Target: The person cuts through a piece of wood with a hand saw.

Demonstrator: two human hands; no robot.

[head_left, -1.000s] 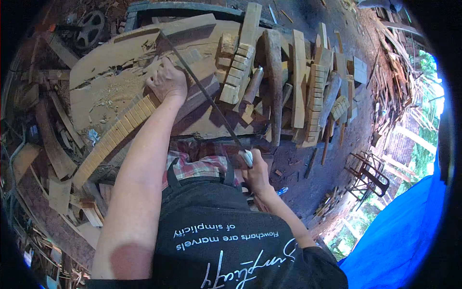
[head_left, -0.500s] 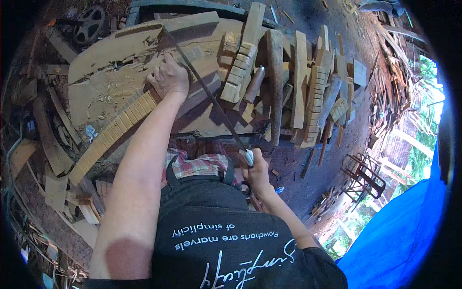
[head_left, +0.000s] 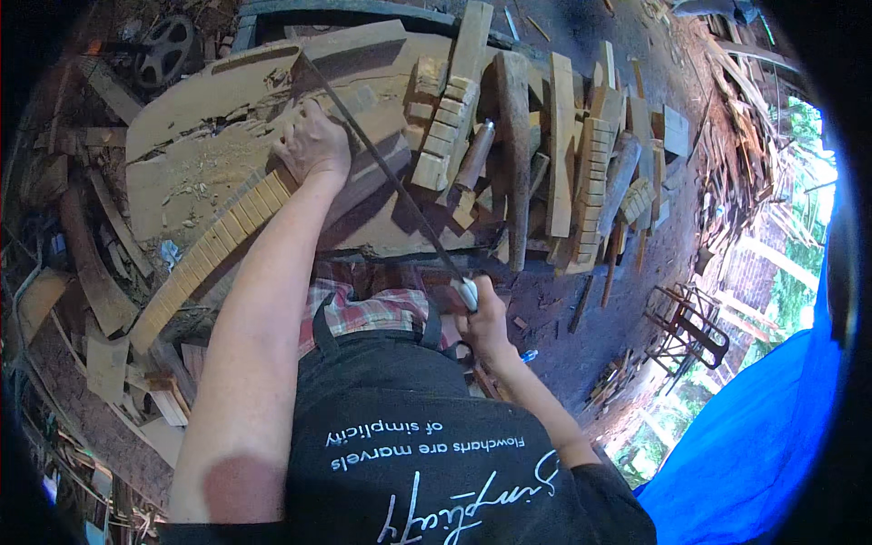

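The surface (head_left: 159,123) spreads out beyond both grips. On it, the notched strip (head_left: 216,247) runs under the left grip (head_left: 313,150), its long axis slanting from well below and left of that grip to just past it, up and right. The saw (head_left: 391,177) leads up and left from the right grip (head_left: 484,318), crossing the strip's line steeply just right of the left grip; whether its teeth meet the wood cannot be told. The left grip is thus much nearer this crossing. A dark block (head_left: 359,200) lies below and right of the left grip, and a notched block (head_left: 447,127) lies farther right, above the right grip.

The left grip is partly closed, fingers curled over the strip; how tightly is hidden. The right grip is wrapped round the saw's pale handle (head_left: 469,295).
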